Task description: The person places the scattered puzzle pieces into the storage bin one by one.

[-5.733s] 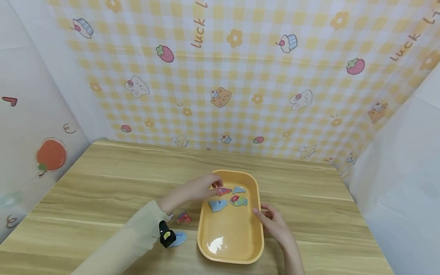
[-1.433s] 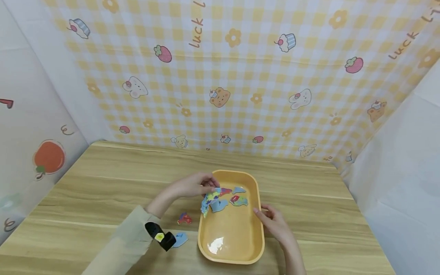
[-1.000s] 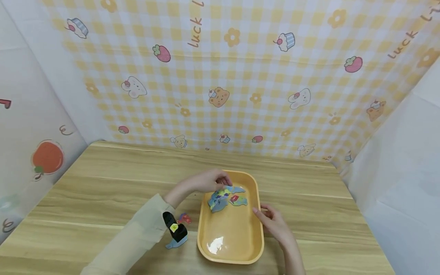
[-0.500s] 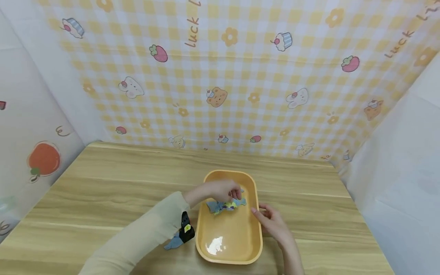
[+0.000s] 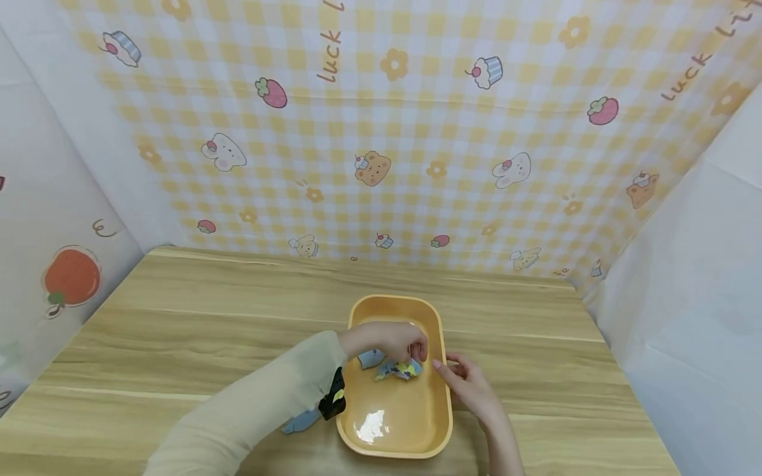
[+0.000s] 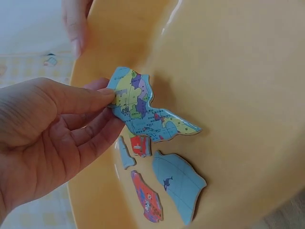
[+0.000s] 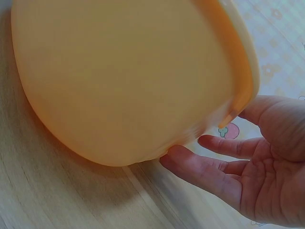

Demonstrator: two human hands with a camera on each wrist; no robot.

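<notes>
My left hand (image 5: 395, 339) is over the inside of an orange-yellow plastic tray (image 5: 399, 420). Between thumb and fingers it pinches a map puzzle piece (image 6: 138, 102), blue with yellow and purple patches. Loose in the tray, the left wrist view shows a blue piece with a small whale-like figure (image 6: 178, 183), a long red piece (image 6: 147, 198), a small light-blue piece (image 6: 125, 152) and a red-tipped piece (image 6: 139, 145) partly covered by the held one. My right hand (image 5: 476, 387) grips the tray's right side, thumb at the rim, other fingers outside against the wall.
On the wooden table (image 5: 238, 330), left of the tray, lies another blue puzzle piece (image 5: 301, 421), partly behind the black wrist camera (image 5: 335, 396). A yellow checked cloth (image 5: 321, 125) hangs behind the table; white sheets (image 5: 684, 317) stand at the sides.
My left hand has carried the pinched map piece from the tray's left rim rightward and nearer over its floor. The sleeve now covers the red piece on the table. My right hand keeps its hold.
</notes>
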